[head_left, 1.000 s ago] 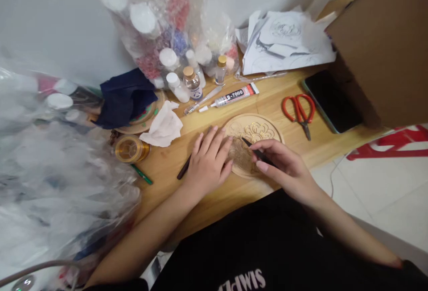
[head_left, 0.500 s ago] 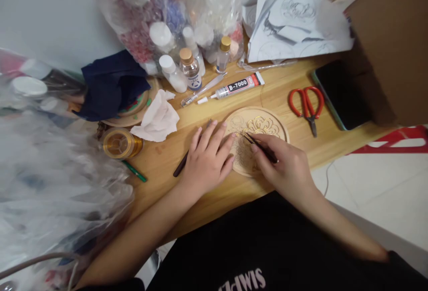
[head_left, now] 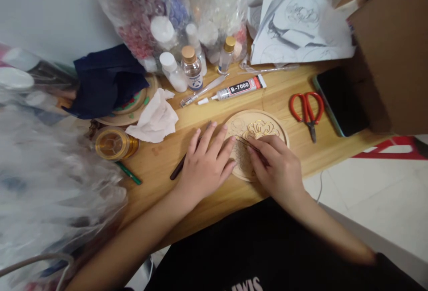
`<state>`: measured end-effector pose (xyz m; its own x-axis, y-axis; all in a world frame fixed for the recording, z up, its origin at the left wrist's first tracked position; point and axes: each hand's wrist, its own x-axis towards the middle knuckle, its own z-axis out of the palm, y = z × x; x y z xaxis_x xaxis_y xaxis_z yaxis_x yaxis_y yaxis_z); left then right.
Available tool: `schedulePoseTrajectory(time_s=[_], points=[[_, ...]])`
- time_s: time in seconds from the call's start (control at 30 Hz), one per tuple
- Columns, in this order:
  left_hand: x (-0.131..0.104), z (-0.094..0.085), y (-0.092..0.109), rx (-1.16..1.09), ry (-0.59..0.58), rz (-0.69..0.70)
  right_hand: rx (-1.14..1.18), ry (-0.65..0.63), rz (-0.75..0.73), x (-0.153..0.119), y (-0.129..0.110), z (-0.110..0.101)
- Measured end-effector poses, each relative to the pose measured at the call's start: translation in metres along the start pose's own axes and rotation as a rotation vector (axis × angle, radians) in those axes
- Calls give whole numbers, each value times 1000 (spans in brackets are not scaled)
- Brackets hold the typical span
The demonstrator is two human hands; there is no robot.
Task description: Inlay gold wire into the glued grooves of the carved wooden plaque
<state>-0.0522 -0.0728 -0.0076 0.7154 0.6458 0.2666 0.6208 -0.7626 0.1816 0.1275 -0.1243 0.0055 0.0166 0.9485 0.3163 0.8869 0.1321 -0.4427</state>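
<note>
At wooden table [head_left: 214,214], over round patterned disc [head_left: 242,162] lying near front edge. Pinching dark tweezers [head_left: 262,156] in right hand [head_left: 281,169]; spreading left hand [head_left: 203,166], seemingly empty, at rim. Probably best: steady disc, follow drawn lines [head_left: 238,124] lightly.

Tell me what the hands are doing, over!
Right hand pinching dark tweezers over round wooden board. Left hand spread, fingertips at board's left edge. Dark stick partly covered by left hand.

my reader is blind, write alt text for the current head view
Right hand holds tweezers over a round board with a gold flower outline; left hand overlaps its left edge. A tube lies behind, a red-handled tool to the right.
</note>
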Motion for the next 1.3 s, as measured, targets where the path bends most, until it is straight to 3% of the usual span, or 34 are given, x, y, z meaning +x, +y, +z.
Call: schedulePoseTrajectory(time_s=[0.33, 0.83, 1.3], points=[[0, -1, 0, 2, -32, -1, 17, 18, -2, -1, 1, 4], [1, -3, 1, -40, -38, -8, -84, -92, -52, 6, 3, -5], [0, -2, 1, -7, -19, -7, 62, -15, -18, 7, 4, -3]])
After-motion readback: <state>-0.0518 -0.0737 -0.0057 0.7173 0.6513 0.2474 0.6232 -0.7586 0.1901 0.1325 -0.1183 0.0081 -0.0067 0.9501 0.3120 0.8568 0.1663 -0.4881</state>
